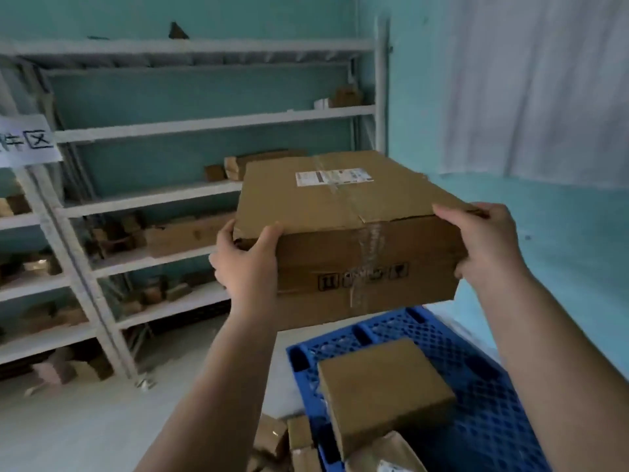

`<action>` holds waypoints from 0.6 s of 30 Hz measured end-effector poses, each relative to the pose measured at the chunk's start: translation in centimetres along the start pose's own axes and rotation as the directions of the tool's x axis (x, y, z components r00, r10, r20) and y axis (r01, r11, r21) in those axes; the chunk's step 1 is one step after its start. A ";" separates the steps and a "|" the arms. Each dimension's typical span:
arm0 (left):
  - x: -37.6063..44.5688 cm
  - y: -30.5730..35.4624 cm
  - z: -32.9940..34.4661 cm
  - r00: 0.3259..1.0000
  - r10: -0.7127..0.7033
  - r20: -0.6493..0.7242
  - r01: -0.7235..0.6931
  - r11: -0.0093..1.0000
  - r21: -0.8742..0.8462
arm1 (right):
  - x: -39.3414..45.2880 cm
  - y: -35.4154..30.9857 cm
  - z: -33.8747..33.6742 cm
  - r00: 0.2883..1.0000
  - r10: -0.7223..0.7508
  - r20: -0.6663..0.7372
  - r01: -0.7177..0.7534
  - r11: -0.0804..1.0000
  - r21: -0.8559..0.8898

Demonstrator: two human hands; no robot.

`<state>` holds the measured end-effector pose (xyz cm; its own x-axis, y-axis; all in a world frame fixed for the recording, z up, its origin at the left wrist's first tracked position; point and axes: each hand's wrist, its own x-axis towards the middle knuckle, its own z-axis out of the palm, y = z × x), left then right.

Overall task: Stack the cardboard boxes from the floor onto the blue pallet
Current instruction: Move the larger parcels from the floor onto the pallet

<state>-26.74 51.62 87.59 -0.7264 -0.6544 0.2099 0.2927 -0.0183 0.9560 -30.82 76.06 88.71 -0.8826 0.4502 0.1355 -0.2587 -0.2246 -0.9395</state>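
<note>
Head view, 2 hands, left (246,264), right (490,243), gripping taped, labelled brown box (343,212), above blue pallet (483,386)

Two bare forearms, no sleeves showing; left hand (246,264) and right hand (490,243) ungloved, no rings, watch or wristbands; nails short

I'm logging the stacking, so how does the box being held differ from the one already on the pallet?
The held cardboard box is larger; the small cardboard box is compact. The held one is in the air, gripped by the left hand and right hand; the small one rests on the blue pallet. Both are brown.
</note>
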 end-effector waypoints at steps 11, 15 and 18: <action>-7.3 -5.6 8.3 0.945 -0.204 0.256 0.230 0.970 -0.075 | 2.2 -2.1 -11.2 0.949 -0.162 -0.269 0.099 0.968 -0.232; -8.9 -8.9 11.0 0.946 -0.221 0.235 0.233 0.972 -0.024 | 5.5 1.3 -14.4 0.955 -0.120 -0.273 0.053 0.969 -0.241; -9.8 -11.6 13.9 0.946 -0.249 0.205 0.246 0.968 0.041 | 9.0 4.3 -17.0 0.961 -0.075 -0.268 0.007 0.969 -0.247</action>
<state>-31.61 68.75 77.26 -0.8881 -0.4596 0.0023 0.0790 -0.1477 0.9859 -33.24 93.81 80.52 -0.7234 0.6805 0.1164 -0.1600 -0.0013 -0.9871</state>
